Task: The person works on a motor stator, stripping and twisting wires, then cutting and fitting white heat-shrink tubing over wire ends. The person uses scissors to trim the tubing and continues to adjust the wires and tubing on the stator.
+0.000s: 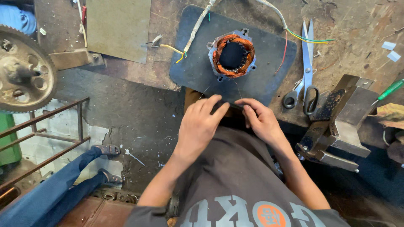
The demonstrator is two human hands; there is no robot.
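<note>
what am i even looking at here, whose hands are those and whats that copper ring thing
This is one picture from a camera worn on a person's head, looking down at their own two bare hands. The left hand and the right hand meet at the near edge of a dark mat on a worn workbench. The fingers seem to pinch thin wires; what exactly they hold is too small to tell. On the mat stands a metal ring wound with copper wire, with coloured leads trailing off. Right of it lie scissors, then a metal vise. At far left is a big gear wheel, and another person's legs show below.
</note>
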